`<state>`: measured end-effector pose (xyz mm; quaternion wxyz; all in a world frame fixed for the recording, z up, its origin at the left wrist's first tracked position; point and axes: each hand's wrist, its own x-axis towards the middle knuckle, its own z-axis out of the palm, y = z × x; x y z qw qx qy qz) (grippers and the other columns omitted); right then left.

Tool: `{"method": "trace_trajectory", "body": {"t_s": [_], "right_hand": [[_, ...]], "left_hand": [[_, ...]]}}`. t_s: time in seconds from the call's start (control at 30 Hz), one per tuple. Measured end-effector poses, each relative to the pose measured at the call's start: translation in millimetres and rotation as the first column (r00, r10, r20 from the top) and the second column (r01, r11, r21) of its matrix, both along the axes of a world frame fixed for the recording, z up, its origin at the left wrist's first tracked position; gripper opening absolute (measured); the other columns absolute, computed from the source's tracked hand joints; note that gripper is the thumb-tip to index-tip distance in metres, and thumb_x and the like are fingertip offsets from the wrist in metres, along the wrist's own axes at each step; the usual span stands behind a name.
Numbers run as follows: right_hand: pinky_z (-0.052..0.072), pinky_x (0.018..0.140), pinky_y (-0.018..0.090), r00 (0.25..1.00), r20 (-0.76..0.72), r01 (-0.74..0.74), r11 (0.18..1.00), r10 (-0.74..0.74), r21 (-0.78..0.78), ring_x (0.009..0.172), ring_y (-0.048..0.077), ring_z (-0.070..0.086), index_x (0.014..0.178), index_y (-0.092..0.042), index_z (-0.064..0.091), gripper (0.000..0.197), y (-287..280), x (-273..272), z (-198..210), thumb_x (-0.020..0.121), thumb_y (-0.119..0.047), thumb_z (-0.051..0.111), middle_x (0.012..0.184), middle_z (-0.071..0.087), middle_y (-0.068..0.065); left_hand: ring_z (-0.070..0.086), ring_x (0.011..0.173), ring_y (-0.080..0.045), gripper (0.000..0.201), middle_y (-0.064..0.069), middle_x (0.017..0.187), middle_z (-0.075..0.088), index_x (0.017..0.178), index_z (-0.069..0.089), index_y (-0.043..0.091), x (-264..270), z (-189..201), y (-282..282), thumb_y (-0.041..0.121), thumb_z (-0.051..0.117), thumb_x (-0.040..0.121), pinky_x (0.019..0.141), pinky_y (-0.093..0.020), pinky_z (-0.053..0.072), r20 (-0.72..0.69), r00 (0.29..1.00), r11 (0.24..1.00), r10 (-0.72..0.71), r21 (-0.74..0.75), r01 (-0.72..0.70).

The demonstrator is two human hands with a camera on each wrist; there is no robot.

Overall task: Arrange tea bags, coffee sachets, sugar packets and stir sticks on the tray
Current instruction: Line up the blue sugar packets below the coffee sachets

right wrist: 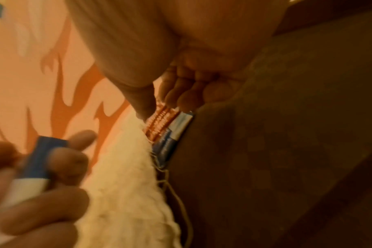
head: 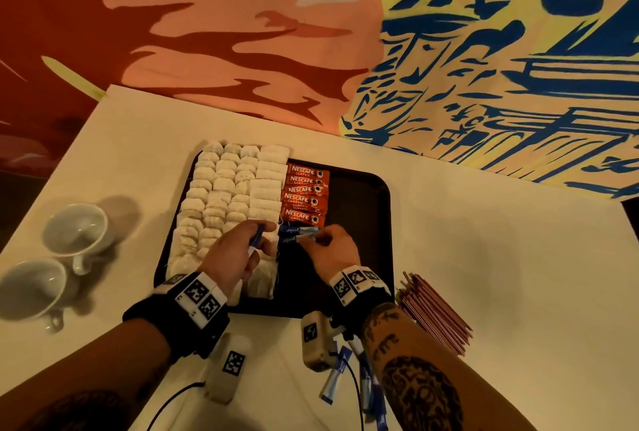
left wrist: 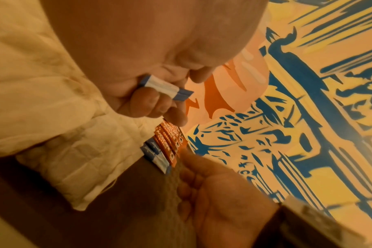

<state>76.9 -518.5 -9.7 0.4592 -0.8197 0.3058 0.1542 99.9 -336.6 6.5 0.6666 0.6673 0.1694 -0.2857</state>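
Observation:
A dark tray (head: 359,223) lies on the white table. Rows of white tea bags (head: 228,195) fill its left half. A column of red coffee sachets (head: 306,193) sits beside them. Just below the sachets lie two blue sugar packets (head: 294,235). My left hand (head: 259,237) hovers over the near tea bags and grips a blue and white sugar packet (left wrist: 166,88). The fingertips of my right hand (head: 320,238) touch the right ends of the two sugar packets on the tray (right wrist: 172,134); nothing is pinched between thumb and fingers.
Red stir sticks (head: 432,313) are piled on the table right of the tray. Several loose sugar packets (head: 340,372) lie near the front edge under my right forearm. Two white cups (head: 77,228) lie on their sides at the left. A painted wall stands behind.

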Motion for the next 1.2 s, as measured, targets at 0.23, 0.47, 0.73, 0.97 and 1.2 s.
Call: {"method": "trace_trajectory", "body": {"t_s": [0.23, 0.47, 0.73, 0.97, 1.2], "right_hand": [[0.055, 0.066, 0.029, 0.976, 0.218, -0.063, 0.969, 0.010, 0.240, 0.067, 0.012, 0.068, 0.091, -0.023, 0.073, 0.027, 0.2, -16.8, 30.1, 0.091, -0.049, 0.066, 0.080, 0.075, -0.001], [0.057, 0.072, 0.038, 0.942, 0.337, -0.056, 0.983, -0.006, 0.175, 0.065, 0.011, 0.065, 0.083, -0.029, 0.068, 0.017, -23.8, -32.6, 39.6, 0.097, -0.035, 0.062, 0.075, 0.072, -0.002], [0.054, 0.067, 0.026, 0.936, 0.351, -0.101, 0.966, 0.010, 0.240, 0.068, 0.007, 0.067, 0.087, -0.031, 0.069, 0.009, -39.0, -47.0, 35.7, 0.095, -0.031, 0.066, 0.082, 0.075, -0.009], [0.050, 0.059, 0.024, 0.978, 0.147, 0.114, 0.966, -0.151, 0.231, 0.063, 0.008, 0.065, 0.090, -0.021, 0.070, 0.010, -48.9, -46.9, 0.3, 0.096, -0.028, 0.065, 0.082, 0.075, -0.003], [0.053, 0.057, 0.023, 0.987, -0.060, 0.161, 0.970, -0.152, 0.182, 0.061, 0.010, 0.066, 0.097, -0.019, 0.066, 0.006, -35.5, -27.7, -29.5, 0.093, -0.024, 0.068, 0.084, 0.075, -0.003]], "left_hand": [[0.062, 0.110, -0.003, 0.046, 0.014, 0.118, 0.069, 0.119, 0.063, 0.051, -15.4, 9.5, -26.8, 0.012, 0.057, 0.096, 0.098, -0.026, 0.046, 0.349, 0.870, 0.927, -0.349, 0.263, 0.267], [0.065, 0.091, 0.002, 0.037, 0.014, 0.098, 0.074, 0.120, 0.064, 0.039, -26.7, 26.1, -38.5, 0.023, 0.073, 0.088, 0.088, -0.023, 0.050, 0.389, 0.876, 0.927, -0.286, 0.344, 0.149], [0.064, 0.064, 0.002, 0.009, 0.010, 0.080, 0.076, 0.091, 0.072, 0.027, -39.7, 27.8, -46.1, 0.018, 0.071, 0.089, 0.073, -0.027, 0.052, 0.351, 0.912, 0.959, -0.211, 0.255, 0.124], [0.066, 0.094, -0.016, 0.007, 0.009, 0.102, 0.071, 0.097, 0.069, 0.034, -28.7, 6.7, 0.4, 0.031, 0.063, 0.093, 0.086, -0.031, 0.050, 0.313, 0.946, 0.895, -0.082, 0.442, -0.069], [0.060, 0.104, -0.037, 0.026, -0.016, 0.120, 0.064, 0.116, 0.068, 0.018, -2.0, -20.4, 59.4, 0.020, 0.058, 0.092, 0.098, -0.044, 0.047, 0.360, 0.932, 0.621, -0.032, 0.738, -0.264]]}}
